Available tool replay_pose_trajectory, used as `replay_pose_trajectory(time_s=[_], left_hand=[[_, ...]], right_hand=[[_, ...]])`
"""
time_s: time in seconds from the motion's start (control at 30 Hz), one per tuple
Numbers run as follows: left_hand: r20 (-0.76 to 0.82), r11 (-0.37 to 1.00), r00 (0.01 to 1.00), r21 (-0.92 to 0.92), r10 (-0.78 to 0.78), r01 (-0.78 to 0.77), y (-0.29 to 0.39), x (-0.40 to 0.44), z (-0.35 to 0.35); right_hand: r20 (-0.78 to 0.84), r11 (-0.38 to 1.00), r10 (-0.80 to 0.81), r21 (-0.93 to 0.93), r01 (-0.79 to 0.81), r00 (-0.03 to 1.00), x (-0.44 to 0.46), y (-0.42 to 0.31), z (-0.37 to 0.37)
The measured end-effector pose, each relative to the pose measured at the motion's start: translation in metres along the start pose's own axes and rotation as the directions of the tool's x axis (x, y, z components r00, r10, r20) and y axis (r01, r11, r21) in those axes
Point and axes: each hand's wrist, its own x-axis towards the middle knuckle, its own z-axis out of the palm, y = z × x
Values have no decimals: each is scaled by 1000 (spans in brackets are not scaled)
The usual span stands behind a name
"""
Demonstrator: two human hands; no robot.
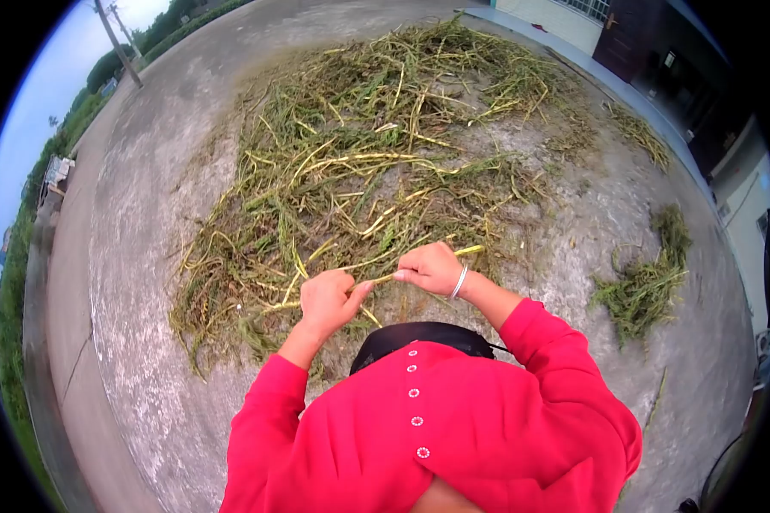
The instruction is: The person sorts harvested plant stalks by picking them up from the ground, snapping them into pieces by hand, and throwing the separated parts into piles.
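Note:
My left hand (326, 301) is closed round a thin yellow-green stalk (383, 280). The same stalk runs across to my right hand (432, 268), whose fingers are wrapped round it too; a silvery bracelet circles that wrist. A short gap separates the hands, and a yellow end (469, 250) sticks out past the right one. Below and beyond them a wide layer of dried and green plant stalks (342, 171) lies spread on the concrete ground.
A smaller green plant heap (642, 291) lies on the concrete (565, 295) at the right. A building with a dark door (618, 38) stands at the upper right. Utility poles (118, 43) and greenery are at the far left.

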Motion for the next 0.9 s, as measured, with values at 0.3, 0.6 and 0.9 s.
replay_pose_trajectory(time_s=[0.3, 0.6, 0.9], left_hand=[[-311, 609, 950, -753, 6, -250, 2, 5, -20], [177, 342, 908, -886, -379, 315, -14, -14, -14], [-170, 410, 935, -911, -310, -29, 25, -25, 0]], right_hand=[[87, 728, -23, 684, -43, 996, 25, -13, 52], [-160, 993, -44, 102, 61, 986, 44, -3, 4], [-134, 922, -388, -38, 386, 912, 32, 2, 12]])
